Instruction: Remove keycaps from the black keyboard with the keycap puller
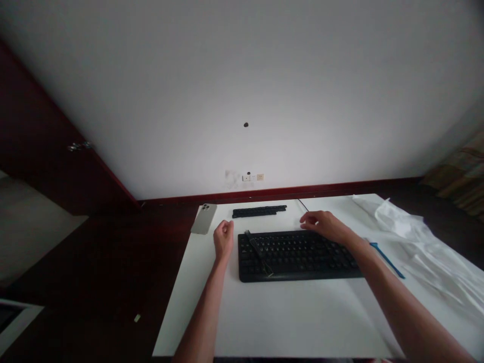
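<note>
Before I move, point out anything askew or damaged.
A slim dark tool lies slantwise across the left of the keyboard, out of line with its keys. The wall has dark holes and a grubby patch beside the sockets.

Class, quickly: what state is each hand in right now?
Left hand: curled closed beside the keyboard; any small thing inside can't be told.
Right hand: fingers bent at the keyboard's far edge; open or closed can't be told.

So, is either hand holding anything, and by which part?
It can't be told: nothing clearly shows in the left hand or the right hand, but either could hide something small.
</note>
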The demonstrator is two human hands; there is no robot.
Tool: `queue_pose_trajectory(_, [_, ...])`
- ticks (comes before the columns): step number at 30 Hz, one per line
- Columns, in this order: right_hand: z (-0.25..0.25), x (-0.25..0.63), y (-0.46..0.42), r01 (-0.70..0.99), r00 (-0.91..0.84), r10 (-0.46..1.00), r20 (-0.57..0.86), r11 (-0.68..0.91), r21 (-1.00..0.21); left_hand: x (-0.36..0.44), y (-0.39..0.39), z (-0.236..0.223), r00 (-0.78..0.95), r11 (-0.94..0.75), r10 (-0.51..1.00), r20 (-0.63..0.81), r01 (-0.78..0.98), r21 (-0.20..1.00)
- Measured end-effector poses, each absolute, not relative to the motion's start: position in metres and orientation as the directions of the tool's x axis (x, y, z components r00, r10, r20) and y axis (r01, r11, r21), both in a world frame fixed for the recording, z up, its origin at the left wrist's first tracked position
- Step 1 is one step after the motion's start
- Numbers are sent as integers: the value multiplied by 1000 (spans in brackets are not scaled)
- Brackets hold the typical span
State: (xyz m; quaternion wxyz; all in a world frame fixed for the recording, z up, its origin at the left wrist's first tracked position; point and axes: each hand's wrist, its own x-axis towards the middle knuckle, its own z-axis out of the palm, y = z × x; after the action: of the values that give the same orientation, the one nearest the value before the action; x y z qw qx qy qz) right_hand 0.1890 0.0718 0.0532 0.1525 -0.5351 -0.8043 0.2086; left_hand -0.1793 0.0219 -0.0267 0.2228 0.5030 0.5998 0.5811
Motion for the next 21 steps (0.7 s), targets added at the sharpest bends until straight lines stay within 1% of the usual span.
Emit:
queue_pose_trajectory(3, [57,215,46,796,-401,915,-39,327,-509,-178,21,-25,-402,-169,863,307,343,924])
queue_pose_trajectory(6, [52,220,28,807,-410,911,-55,333,-488,-176,19,-22,-396,-170,867,302,335,927])
queue_pose_trajectory(11, [40,209,21,803,-444,896,-8,394,-446,-177,18,-23,-413,-154,860,298,347,925])
queue_pose_trajectory(14, [41,205,25,793,-473,881,1,426,-437,-178,18,-25,-421,-160,852,310,354,921])
queue_pose_trajectory(17, [52,202,34,790,-467,884,-25,405,-461,-178,19,-25,-417,-164,851,321,369,915])
queue_pose_trajectory(19, [59,198,44,799,-427,904,-3,376,-469,-178,19,-25,-410,-165,854,322,373,913])
queue_pose_trajectory(21, [60,191,59,822,-380,924,37,356,-444,-178,19,-24,-407,-167,856,321,370,914])
